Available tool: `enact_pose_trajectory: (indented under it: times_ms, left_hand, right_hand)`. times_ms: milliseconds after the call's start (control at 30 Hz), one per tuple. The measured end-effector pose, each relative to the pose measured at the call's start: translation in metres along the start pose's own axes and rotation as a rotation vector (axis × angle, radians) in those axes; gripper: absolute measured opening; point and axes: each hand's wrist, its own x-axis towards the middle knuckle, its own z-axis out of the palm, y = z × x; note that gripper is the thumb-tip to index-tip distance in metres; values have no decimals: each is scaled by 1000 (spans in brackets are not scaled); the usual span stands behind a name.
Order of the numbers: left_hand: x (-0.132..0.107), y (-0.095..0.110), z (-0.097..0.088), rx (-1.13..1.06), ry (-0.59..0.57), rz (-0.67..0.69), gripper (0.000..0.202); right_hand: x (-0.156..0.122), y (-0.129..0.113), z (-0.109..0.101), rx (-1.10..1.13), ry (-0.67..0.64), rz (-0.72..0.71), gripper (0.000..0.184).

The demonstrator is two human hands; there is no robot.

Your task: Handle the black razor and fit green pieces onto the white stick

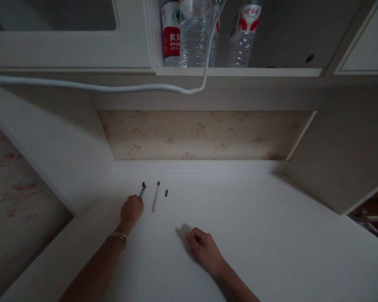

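Observation:
My left hand (132, 212), with bracelets at the wrist, is closed around the lower end of a slim tool (142, 191). The tool has a thin silver shaft and a small black head; its lower end is hidden in my fingers, and I cannot make out its kind. Just right of it a white toothbrush (156, 197) with a dark head lies on the white desk (239, 218). Beside the toothbrush is a small dark green block (166, 193), too small to name. My right hand (205, 250) is curled into a loose fist over the desk, with nothing showing in it.
Overhead, a shelf (239, 72) holds several plastic bottles (244, 37). A white cable (126, 88) hangs across its front. White side panels (343, 147) stand left and right of the desk, with floral wallpaper (195, 134) behind.

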Motion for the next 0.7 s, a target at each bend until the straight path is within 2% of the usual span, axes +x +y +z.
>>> enact_pose_trajectory:
  times_ms: [233, 333, 467, 567, 700]
  left_hand:
    - [-18, 12, -4, -228, 44, 0, 33]
    - [-40, 28, -1, -368, 32, 53, 33]
    - [-83, 61, 2, -564, -15, 136, 38]
    - [-118, 87, 3, -953, -167, 102, 47]
    - [-153, 111, 5, -1169, -371, 72, 53]
  right_hand:
    - [1, 0, 1, 11, 18, 6, 43]
    - [0, -2, 2, 69, 22, 25, 43]
    - [0, -6, 1, 200, 45, 79, 43]
    - [0, -8, -2, 228, 139, 45, 44]
    - [2, -8, -9, 214, 291, 7, 43]
